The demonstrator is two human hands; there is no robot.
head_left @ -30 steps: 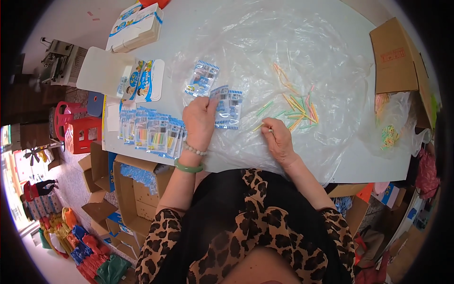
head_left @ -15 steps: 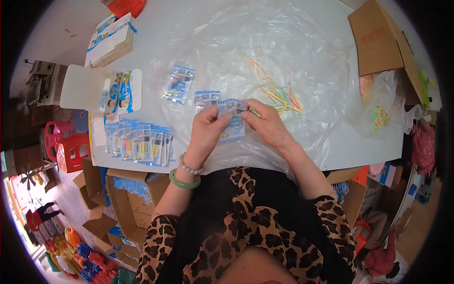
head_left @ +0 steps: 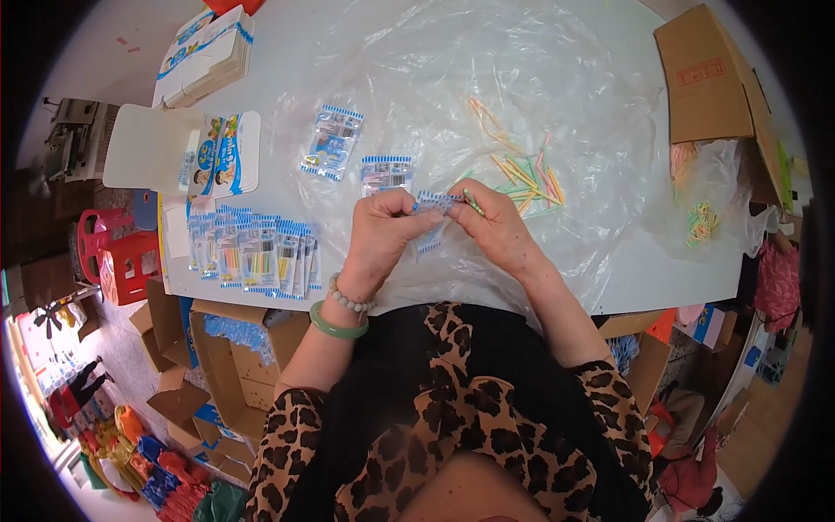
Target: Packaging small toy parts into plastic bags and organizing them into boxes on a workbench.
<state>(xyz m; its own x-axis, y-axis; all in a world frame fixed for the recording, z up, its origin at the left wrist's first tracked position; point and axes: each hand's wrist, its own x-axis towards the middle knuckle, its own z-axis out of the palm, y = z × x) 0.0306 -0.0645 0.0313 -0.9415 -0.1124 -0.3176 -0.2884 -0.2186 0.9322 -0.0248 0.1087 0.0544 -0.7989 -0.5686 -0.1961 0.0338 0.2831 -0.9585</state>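
Between both hands is a small clear and blue plastic packet point(head_left: 430, 233), pinched at its top edge. My left hand point(head_left: 381, 233) is closed on its left side, thumb on the front. My right hand point(head_left: 497, 228) grips the other side, with thin pastel sticks point(head_left: 472, 203) tucked in its fingers. Just beyond my left hand lies a flat packet point(head_left: 385, 172); farther off is another packet point(head_left: 332, 142). Loose pastel sticks point(head_left: 529, 181) are heaped beyond my right hand. Several packets with coloured sticks inside point(head_left: 252, 257) overlap in a row at the left.
Clear plastic sheeting point(head_left: 417, 78) covers the table's middle. At the left stand an open white display box point(head_left: 143, 143) and stacked flat cartons point(head_left: 213, 61). A cardboard box point(head_left: 704, 78) and a plastic bag of sticks point(head_left: 709, 196) are at the right. An open carton point(head_left: 252, 383) sits below the table edge.
The packet between my hands has crumpled and turned narrower, its face less flat to view. My hands have drawn closer at its top. The whole view has shifted slightly.
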